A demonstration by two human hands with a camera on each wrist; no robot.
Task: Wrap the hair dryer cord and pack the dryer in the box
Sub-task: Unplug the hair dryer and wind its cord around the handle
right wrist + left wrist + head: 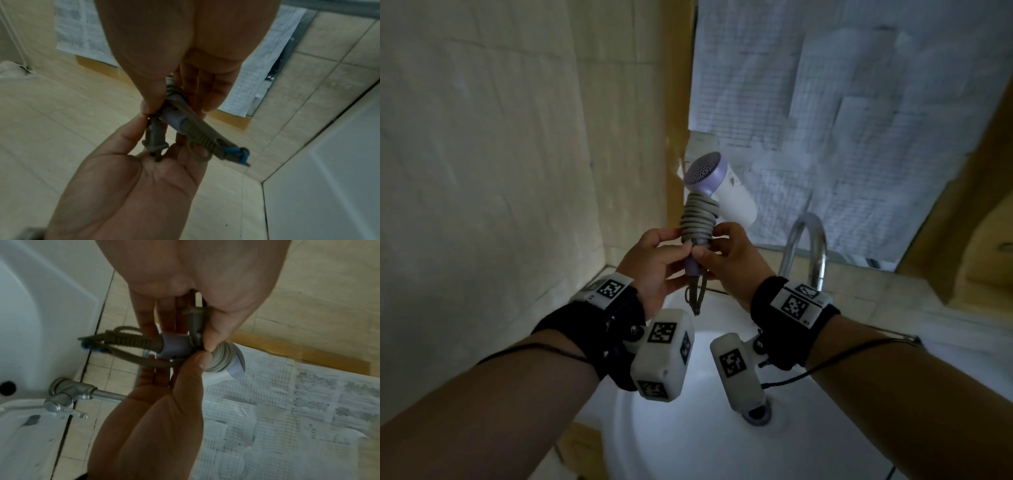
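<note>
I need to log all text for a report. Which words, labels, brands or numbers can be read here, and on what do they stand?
No text reads clearly.
Dryer: a small dark mark on the white body, too small to read.
Papers behind the tap: grid lines and printed rows, too blurred to read.
Wrist tags: black-and-white square codes, no words; a tiny mark beside one, unreadable.

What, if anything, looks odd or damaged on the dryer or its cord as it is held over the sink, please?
One thing stands out: blue material, seemingly tape, is wound round the cord just past the strain relief below the hair dryer handle. It may be a repair; the frames cannot confirm damage. The coils look tidy.
</note>
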